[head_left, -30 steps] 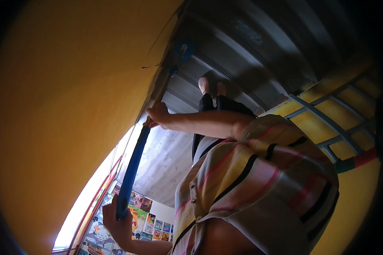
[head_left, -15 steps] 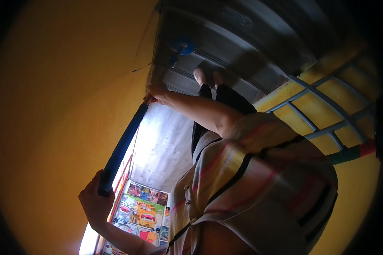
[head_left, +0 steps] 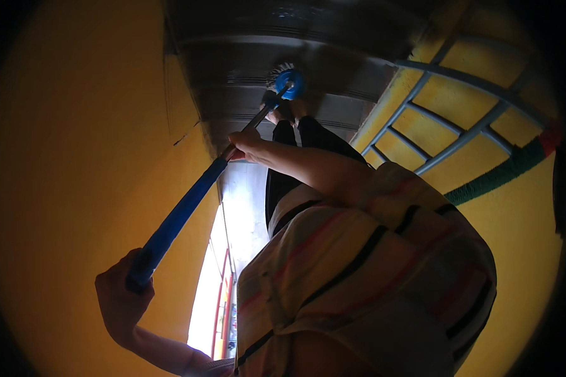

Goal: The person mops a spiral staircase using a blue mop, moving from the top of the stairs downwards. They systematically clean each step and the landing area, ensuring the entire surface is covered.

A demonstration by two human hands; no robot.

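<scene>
My left hand [head_left: 124, 298] is closed around the end of a mop's blue-covered handle [head_left: 179, 217], beside the yellow wall at lower left. My right hand [head_left: 248, 143] grips the bare metal part of the pole, farther along, just past the blue cover. At the far end, the mop's round blue head [head_left: 289, 84] rests on or just over a dark step near my bare feet [head_left: 300, 111]; pale strands fan out from its far side. Shadow partly hides the fingers of both hands.
Dark steps [head_left: 233, 94] run across the top. A yellow wall [head_left: 82, 157] stands close on the left. On the right is a grey metal railing [head_left: 440, 119], with green and red wrapping [head_left: 493, 176] on its bar. Bright light enters at an opening [head_left: 207, 295] with red bars.
The mop head shows more plainly and sits closer to my feet. Both hands keep their grip on the pole. My view has turned, so the colourful poster is mostly out of sight.
</scene>
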